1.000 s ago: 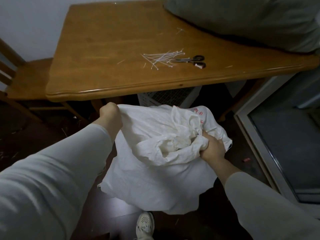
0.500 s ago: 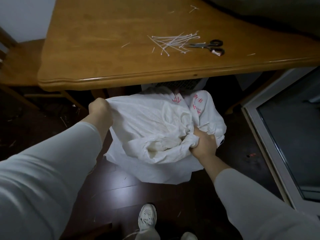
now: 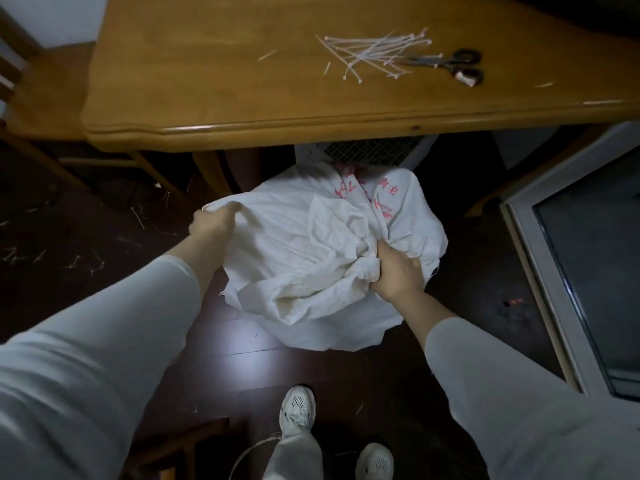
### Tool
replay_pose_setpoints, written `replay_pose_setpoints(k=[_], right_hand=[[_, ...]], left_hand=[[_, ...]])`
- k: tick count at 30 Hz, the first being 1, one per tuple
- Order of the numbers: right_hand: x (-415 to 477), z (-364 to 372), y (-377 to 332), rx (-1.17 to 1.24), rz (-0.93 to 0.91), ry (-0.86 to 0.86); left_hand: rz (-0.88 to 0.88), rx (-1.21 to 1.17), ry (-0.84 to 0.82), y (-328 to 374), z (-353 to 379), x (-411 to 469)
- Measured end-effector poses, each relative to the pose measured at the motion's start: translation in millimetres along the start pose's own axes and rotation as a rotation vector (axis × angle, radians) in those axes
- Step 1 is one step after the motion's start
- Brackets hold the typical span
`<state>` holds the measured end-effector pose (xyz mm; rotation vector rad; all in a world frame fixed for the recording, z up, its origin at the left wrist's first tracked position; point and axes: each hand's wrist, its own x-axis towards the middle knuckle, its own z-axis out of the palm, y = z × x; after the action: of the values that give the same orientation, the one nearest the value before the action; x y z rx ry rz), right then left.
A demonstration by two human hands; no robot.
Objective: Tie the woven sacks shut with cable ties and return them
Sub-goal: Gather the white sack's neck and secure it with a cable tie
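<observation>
Woven sack (image 3: 311,244), white, down at floor (image 3: 242,368) below tabletop (image 3: 207,81) near edge: mouth-gathering step, left grip (image 3: 211,225) clutching rim, right grip (image 3: 398,271) clenched on bunched neck; next probably requires one freed grip fetching cable ties (image 3: 377,57) from tabletop's right end.

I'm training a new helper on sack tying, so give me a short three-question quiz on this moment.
1. True or false: the scissors lie on the floor.
2. What does the right hand grip? A) bunched fabric of the woven sack; B) the scissors; C) a chair leg.
3. Fill in: the loose cable ties lie on the ___.

Key: 1 false, they lie on the table. 2 A. 3 table.
</observation>
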<state>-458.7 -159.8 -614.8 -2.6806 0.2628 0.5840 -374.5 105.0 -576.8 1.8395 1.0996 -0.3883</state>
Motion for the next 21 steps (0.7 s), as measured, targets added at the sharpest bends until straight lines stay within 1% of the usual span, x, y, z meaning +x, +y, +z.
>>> replay_pose_setpoints(k=[1,2,3,4,5,6,7,8,9,10,11,13,15,17,19,21], right_hand=[[-1.0,-9.0,-0.7,-0.006,-0.007,-0.02],[-2.2,-17.9,-1.4,-0.006,-0.019,-0.028],[-4.6,-27.4,-2.7,-0.002,-0.03,-0.033],[-7.6,-36.5,-3.8,0.002,-0.046,-0.032],[-11.3,-45.7,-5.3,0.006,-0.057,-0.033],[-15.4,-54.4,-6.0,0.011,-0.065,-0.036],[-20.0,-63.1,-6.8,0.013,-0.066,-0.042],[-24.4,-70.8,-6.8,0.014,-0.065,-0.05],[-29.0,-78.4,-7.4,0.013,-0.063,-0.055],[-32.4,-84.4,-7.7,0.02,-0.067,-0.051],[-35.3,-89.8,-8.3,0.032,-0.074,-0.043],[-39.8,-97.9,-9.4,0.055,-0.094,-0.039],[-41.5,-103.5,-9.1,0.076,-0.106,-0.034],[-41.6,-110.3,-9.4,0.105,-0.114,-0.027],[-38.3,-119.6,-11.2,0.119,-0.13,-0.034],[-33.2,-131.3,-14.7,0.139,-0.12,-0.037]], left_hand=[[0.048,0.171,0.004,2.8,2.5,-7.0],[0.133,0.351,0.013,6.0,4.0,-18.8],[0.21,0.445,-0.003,11.1,6.8,-33.5],[0.274,0.44,-0.074,15.4,8.7,-48.4],[0.331,0.354,-0.212,20.2,10.9,-61.8],[0.366,0.24,-0.396,23.8,13.3,-75.7],[0.373,0.179,-0.598,28.6,13.1,-92.2],[0.4,0.196,-0.742,33.2,13.6,-107.4],[0.442,0.225,-0.841,37.2,14.3,-120.6],[0.478,0.27,-0.854,38.8,14.9,-133.0],[0.523,0.287,-0.817,39.4,18.5,-137.3],[0.594,0.375,-0.699,34.7,26.8,-138.8],[0.591,0.445,-0.609,33.6,29.6,-137.4],[0.558,0.403,-0.536,40.1,23.9,-141.9],[0.507,0.297,-0.516,53.7,19.6,-145.6],[0.519,0.255,-0.489,73.1,14.0,-148.8]])
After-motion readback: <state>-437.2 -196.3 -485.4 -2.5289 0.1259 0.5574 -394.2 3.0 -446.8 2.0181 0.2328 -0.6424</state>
